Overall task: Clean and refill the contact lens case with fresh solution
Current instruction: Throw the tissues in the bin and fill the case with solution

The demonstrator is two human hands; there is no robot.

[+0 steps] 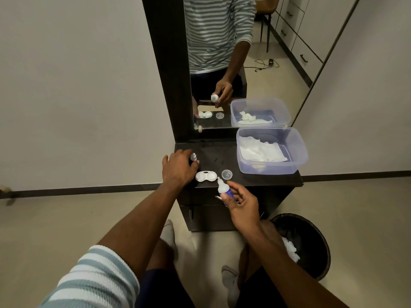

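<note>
A white contact lens case (206, 176) lies open on the dark dresser top (255, 181), both wells facing up. My right hand (240, 207) grips a small white solution bottle (223, 189) with a blue label. The bottle is uncapped, and its nozzle tilts toward the right well of the case, just above the front edge. My left hand (178, 168) rests palm down to the left of the case. Its thumb and fingertips pinch the small white bottle cap (193, 156), which stands on the dresser top.
A small clear round lid (227, 174) lies right of the case. A clear plastic tub (295, 165) holding white tissue sits at the back right. A mirror (222, 63) stands behind. A black bin (311, 232) with crumpled tissue is on the floor at the right.
</note>
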